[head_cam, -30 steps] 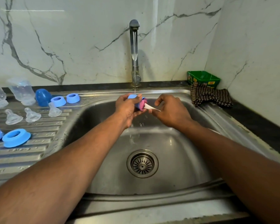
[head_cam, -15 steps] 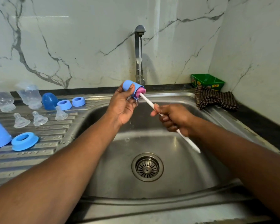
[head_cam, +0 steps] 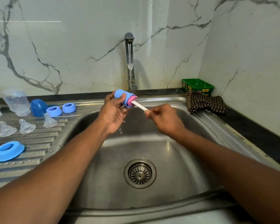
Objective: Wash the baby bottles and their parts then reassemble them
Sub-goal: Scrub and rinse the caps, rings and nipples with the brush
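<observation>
1. The left hand (head_cam: 113, 114) gripped the blue cap (head_cam: 122, 97) above the sink (head_cam: 168, 101), near the tap (head_cam: 129, 62).
2. The right hand (head_cam: 166, 119) pinched the brush handle (head_cam: 139, 106); its pink sponge head (head_cam: 132, 99) sat inside the cap.

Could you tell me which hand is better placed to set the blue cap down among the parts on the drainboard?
Left. The left hand already holds the blue cap and is nearer the drainboard.

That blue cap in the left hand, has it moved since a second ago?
Yes. The blue cap has risen from under the tap's stream to beside the tap base, gripped by the left hand.
</observation>
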